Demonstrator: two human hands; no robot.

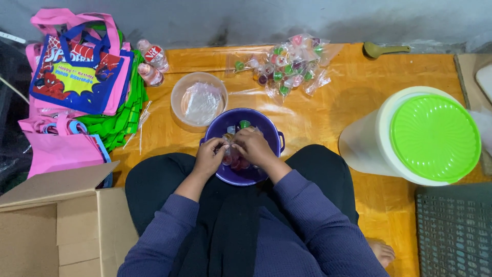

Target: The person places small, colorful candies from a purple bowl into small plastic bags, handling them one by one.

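A purple bowl [266, 124] sits on the orange floor mat in front of my crossed legs, holding small coloured jelly cups. Both hands are over it. My left hand [209, 157] and my right hand [254, 147] meet above the bowl's middle, fingers pinched together on a small clear plastic bag with jelly cups in it. Most of what the fingers hold is hidden by the hands.
A clear round container [198, 99] with plastic bags stands just beyond the bowl. Filled clear bags of jelly cups [290, 66] lie further back. Stacked pink and green tote bags [82, 77] and a cardboard box [56, 225] are left; a white tub with green lid [428, 136] is right.
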